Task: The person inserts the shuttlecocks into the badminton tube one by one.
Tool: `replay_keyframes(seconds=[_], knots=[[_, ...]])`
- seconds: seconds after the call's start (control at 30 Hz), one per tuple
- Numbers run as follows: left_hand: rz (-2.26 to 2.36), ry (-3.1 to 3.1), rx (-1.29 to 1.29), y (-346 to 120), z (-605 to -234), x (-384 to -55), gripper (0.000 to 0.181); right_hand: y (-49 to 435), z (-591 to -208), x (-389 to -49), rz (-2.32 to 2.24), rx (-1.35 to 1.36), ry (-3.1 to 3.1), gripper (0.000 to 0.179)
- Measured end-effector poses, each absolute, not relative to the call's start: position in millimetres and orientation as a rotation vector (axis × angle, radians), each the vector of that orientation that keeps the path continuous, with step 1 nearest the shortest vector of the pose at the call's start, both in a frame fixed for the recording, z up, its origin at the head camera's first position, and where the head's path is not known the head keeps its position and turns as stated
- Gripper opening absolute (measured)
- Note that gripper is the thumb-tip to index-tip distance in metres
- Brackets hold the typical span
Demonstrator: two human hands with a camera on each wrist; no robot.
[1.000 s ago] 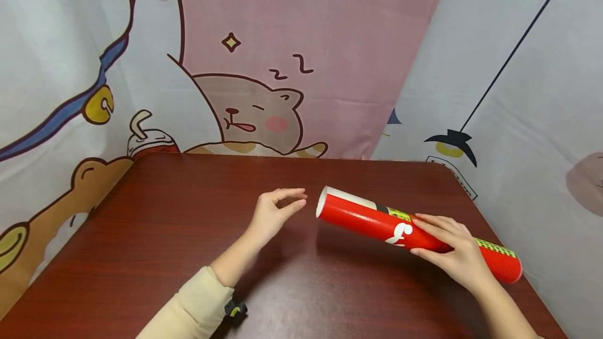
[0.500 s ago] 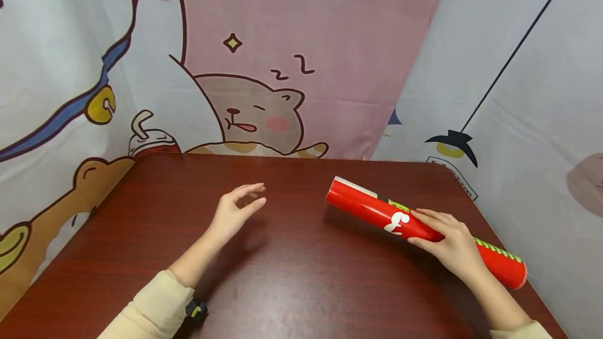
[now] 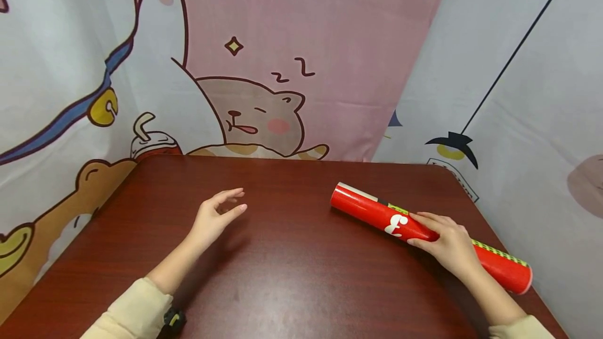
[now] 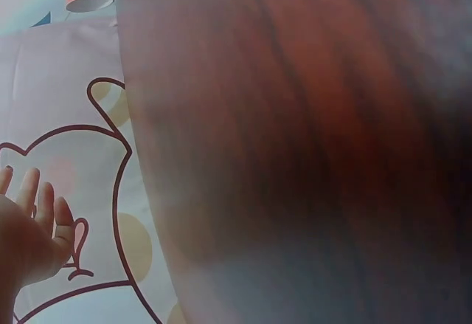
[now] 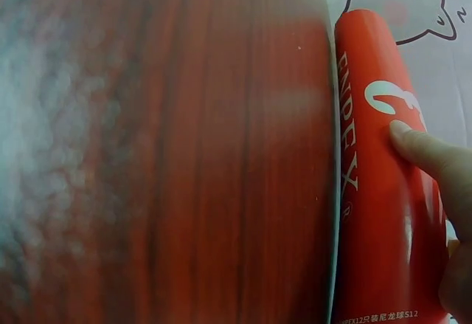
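A long red shuttlecock tube with a white logo and a yellow-green checked strip lies slanted over the right side of the brown table. My right hand grips it from above near its middle, thumb on the near side. In the right wrist view the thumb presses the red tube beside the logo; the other fingers are mostly out of sight. I cannot tell whether the tube touches the table all along. My left hand hovers over the table's left half, fingers loosely bent, holding nothing.
Cartoon-printed cloth hangs behind the table and along both sides. The table's far edge runs close to the cloth. A small black device sits by my left cuff.
My left hand has moved away from the tube's end toward the left. The tube's left end has swung away from me and tipped, so its opening no longer shows; my right hand still grips it.
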State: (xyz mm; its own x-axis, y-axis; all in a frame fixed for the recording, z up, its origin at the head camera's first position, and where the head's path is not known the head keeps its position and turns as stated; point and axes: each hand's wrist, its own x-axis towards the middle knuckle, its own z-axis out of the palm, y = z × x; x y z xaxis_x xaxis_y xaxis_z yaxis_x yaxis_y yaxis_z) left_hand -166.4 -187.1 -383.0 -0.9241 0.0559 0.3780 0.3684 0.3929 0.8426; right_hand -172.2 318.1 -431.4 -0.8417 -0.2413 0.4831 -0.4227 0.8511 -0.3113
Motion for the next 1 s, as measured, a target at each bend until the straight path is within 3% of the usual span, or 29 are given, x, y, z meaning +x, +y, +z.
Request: replay_keyframes(seconds=[0.83,1.0], knots=[[-1.483,-2.391,-0.377,-202.3,-387.4,-163.9,0.035,311.7,-429.6,-173.6,0.507,0.486,-2.648,0.072],[-1.464,-2.391,-0.388,-211.2,-406.8,-176.2,0.036,311.3,-427.3,-172.8,0.514,0.484,-2.647,0.072]])
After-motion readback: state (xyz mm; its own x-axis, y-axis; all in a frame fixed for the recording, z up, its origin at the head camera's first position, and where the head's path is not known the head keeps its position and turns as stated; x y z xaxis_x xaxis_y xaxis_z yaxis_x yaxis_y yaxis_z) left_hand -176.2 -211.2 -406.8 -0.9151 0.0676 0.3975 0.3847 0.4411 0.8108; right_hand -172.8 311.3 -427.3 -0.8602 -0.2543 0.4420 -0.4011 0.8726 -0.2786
